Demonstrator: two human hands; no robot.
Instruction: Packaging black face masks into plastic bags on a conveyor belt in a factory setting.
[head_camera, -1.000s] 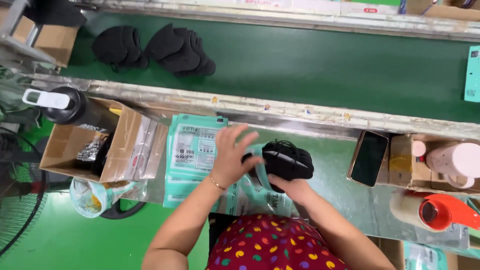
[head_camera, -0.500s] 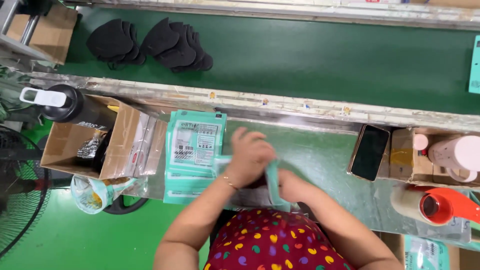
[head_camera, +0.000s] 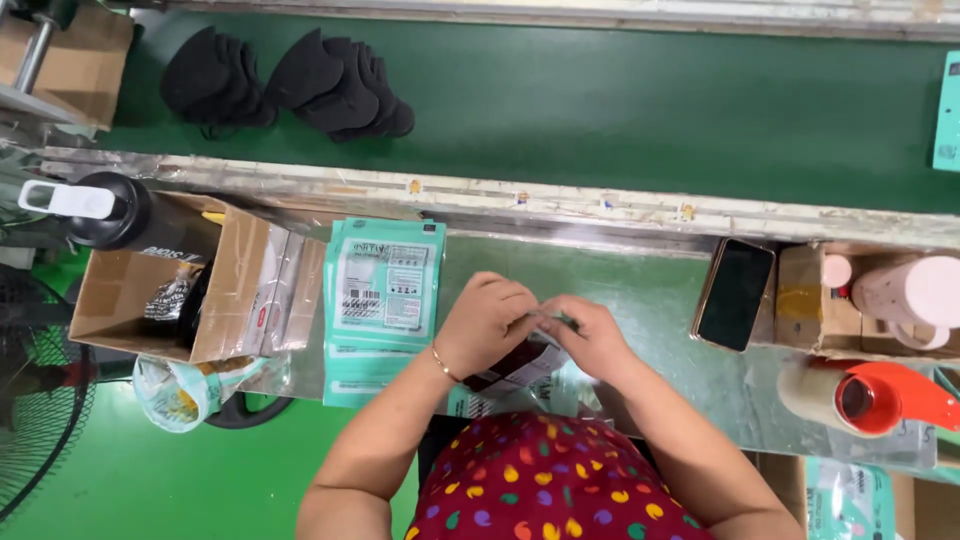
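Two hands (head_camera: 540, 325) on filled pouch (head_camera: 515, 365)

We are seeing a glossy plastic pouch (head_camera: 520, 365) on the smooth, shiny metal bench (head_camera: 640, 300), a matt green belt (head_camera: 600, 100), and rough cardboard box (head_camera: 120, 300).

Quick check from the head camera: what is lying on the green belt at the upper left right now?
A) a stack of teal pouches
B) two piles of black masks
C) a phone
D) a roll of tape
B: two piles of black masks lie on the green belt, while the teal pouches and the phone sit on the near bench, where both hands pinch a pouch.
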